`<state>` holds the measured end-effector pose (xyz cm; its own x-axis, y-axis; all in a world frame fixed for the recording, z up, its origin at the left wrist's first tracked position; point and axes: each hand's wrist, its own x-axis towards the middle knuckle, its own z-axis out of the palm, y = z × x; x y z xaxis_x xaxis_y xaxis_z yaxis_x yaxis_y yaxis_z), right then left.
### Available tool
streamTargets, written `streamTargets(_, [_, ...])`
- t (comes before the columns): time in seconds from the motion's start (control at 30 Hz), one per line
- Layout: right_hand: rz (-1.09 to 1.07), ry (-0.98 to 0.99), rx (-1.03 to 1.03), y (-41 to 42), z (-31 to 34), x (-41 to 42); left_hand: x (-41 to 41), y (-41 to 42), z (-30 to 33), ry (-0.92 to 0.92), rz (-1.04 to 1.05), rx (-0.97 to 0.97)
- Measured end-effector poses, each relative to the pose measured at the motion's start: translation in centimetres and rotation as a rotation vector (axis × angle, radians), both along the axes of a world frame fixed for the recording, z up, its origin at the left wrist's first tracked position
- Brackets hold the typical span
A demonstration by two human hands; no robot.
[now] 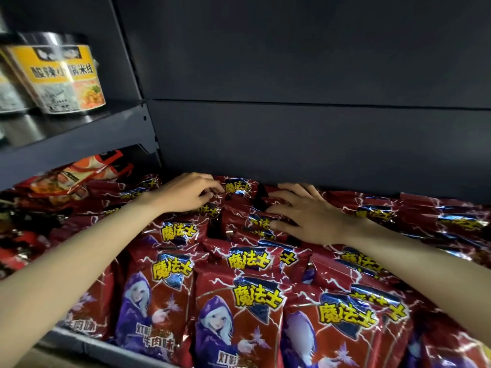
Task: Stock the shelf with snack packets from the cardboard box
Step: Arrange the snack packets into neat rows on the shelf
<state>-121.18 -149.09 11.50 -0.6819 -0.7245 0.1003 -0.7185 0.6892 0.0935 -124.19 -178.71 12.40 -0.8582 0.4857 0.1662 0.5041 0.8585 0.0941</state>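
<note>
Fingers of left hand (186, 193) pinch rear snack packet (237, 187); right hand (305, 212) flat on packets.

A dark metal shelf (87, 341) with a dark back panel is packed from its near lip to the far wall with rows of red snack packets (239, 314), each leaning back on the one behind and printed with yellow lettering and a purple-hooded figure. To the left, different orange and red packets (79, 173) lie in a heap on the same level. Above those, on the far left, an upper shelf (79, 139) carries noodle tubs (66, 78) with yellow labels.
</note>
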Motion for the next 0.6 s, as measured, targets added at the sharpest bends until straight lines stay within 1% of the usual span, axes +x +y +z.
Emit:
streamTargets(0.07, [0.034,-0.002,-0.003,0.4,-0.1,-0.2,0.0,-0.3,-0.2,0.031,-0.018,0.048])
streamTargets(0.13, [0.071,0.009,-0.017,0.6,-0.2,-0.4,-0.1,-0.7,-0.3,0.111,-0.019,0.085])
streamTargets(0.2, [0.098,0.000,-0.032,0.5,-0.3,-0.4,-0.3,-1.2,-0.3,0.138,0.003,0.073])
streamTargets(0.27, [0.102,-0.051,-0.061,0.2,-0.7,-0.4,-0.5,-1.7,-0.1,0.093,0.040,0.071])
streamTargets(0.33, [0.089,-0.175,-0.157,-0.2,-1.2,-0.3,-0.8,-2.1,0.0,0.026,0.080,0.095])
streamTargets(0.4, [0.084,-0.248,-0.199,-0.3,-1.7,-0.2,-1.0,-2.3,0.1,-0.048,0.105,0.113])
streamTargets(0.47, [0.095,-0.253,-0.190,-0.2,-2.0,-0.1,-1.3,-2.3,0.2,-0.080,0.129,0.083])
streamTargets(0.6, [0.113,-0.245,-0.230,-0.3,-1.8,0.0,-1.8,-1.9,0.9,-0.029,0.101,-0.042])
